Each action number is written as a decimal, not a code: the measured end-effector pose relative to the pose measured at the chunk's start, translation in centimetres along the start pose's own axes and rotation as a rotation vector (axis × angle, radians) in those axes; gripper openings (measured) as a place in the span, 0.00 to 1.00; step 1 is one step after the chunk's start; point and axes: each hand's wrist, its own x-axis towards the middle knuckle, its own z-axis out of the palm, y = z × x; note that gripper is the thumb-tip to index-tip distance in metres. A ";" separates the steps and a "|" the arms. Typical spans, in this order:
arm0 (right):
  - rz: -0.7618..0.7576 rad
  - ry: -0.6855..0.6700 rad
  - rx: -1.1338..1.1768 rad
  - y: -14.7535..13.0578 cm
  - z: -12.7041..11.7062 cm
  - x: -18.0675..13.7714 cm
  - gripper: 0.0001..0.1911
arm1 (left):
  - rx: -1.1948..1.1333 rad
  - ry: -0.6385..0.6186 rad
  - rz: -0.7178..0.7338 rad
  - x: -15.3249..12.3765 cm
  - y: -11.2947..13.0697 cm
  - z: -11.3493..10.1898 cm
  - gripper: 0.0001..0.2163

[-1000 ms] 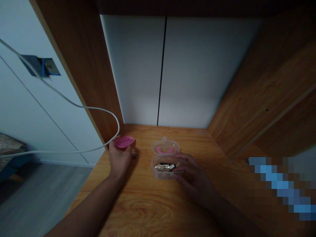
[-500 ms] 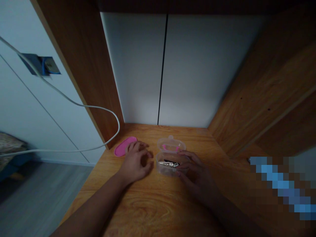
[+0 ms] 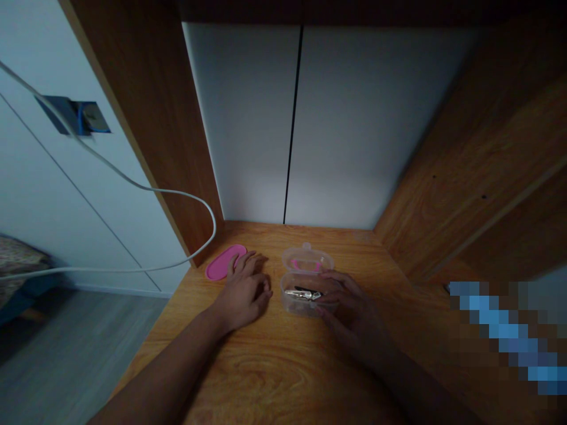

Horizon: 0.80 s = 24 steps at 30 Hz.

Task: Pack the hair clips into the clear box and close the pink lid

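Note:
A clear plastic box (image 3: 296, 304) stands on the wooden tabletop with its hinged lid (image 3: 305, 255) tipped back. Inside it lie shiny metal nail clippers or a similar small tool (image 3: 303, 294) and a dark slim item. My right hand (image 3: 354, 313) grips the box's right end, thumb in front and fingers over the rim, hiding that side. To the left, my left hand (image 3: 243, 295) is open and holds nothing, its fingers loosely bent over the table. Its fingertips overlap the edge of a flat pink oval piece (image 3: 219, 265); whether they touch it I cannot tell.
A white cable (image 3: 177, 192) loops down in front of the wooden side panel (image 3: 155, 118) at left. White panels (image 3: 248, 130) close off the back of the wooden table (image 3: 266, 378). A wall socket opening (image 3: 93, 117) shows at upper left. A blurred blue patch lies at right.
My left hand has drawn slightly down and left, away from the box, uncovering more of the pink oval piece. My right hand and the box stay in place.

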 end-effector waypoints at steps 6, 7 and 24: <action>0.000 -0.009 0.012 -0.1 -0.1 -0.1 0.05 | 0.064 -0.009 -0.005 0.3 -0.9 -0.6 0.02; 0.002 -0.007 0.011 -0.1 -0.1 -0.1 0.05 | 0.074 -0.013 0.000 0.3 -1.0 -0.7 0.02; -0.015 -0.005 -0.007 0.3 0.2 -0.1 0.04 | 0.202 -0.040 -0.022 0.2 -1.2 -1.2 0.05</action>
